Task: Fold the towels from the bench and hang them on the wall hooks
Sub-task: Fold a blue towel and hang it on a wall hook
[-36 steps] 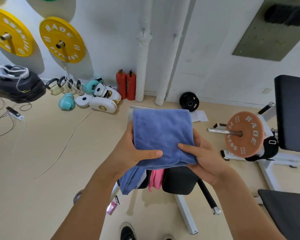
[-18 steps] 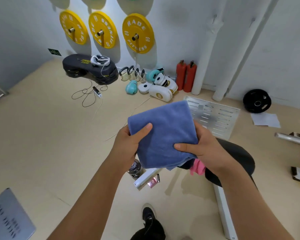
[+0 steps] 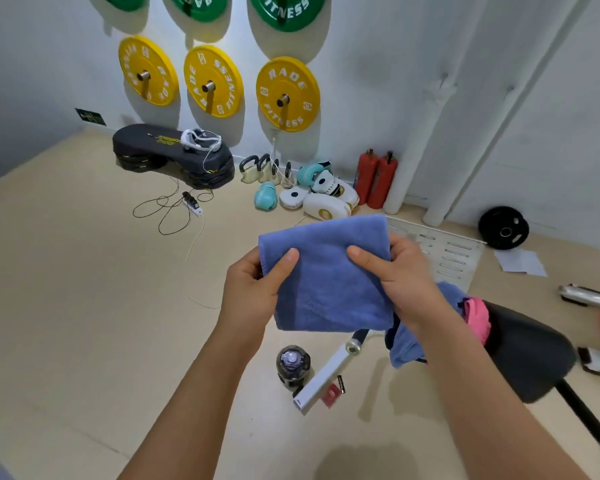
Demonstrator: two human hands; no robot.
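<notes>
A folded blue towel (image 3: 329, 275) is held flat in front of me, above the floor. My left hand (image 3: 253, 289) grips its left edge with the thumb on top. My right hand (image 3: 400, 278) grips its right side, thumb across the cloth. Behind my right forearm lies the black bench pad (image 3: 527, 351). A second blue towel (image 3: 407, 344) hangs off the bench's near end and a pink towel (image 3: 477, 318) lies beside it. No wall hooks for towels can be made out.
Yellow weight plates (image 3: 286, 93) and green ones hang on pegs on the white wall. Black step platforms (image 3: 160, 150), kettlebells, boxing gloves (image 3: 265, 197), red extinguishers (image 3: 374, 178) and cables (image 3: 168, 211) line the floor. A dark bottle (image 3: 291, 365) and a white bar (image 3: 326, 379) lie below my hands.
The view has swung left, away from the bench and toward the wall with the plates. Both hands kept their hold on the folded blue towel and carried it clear of the bench.
</notes>
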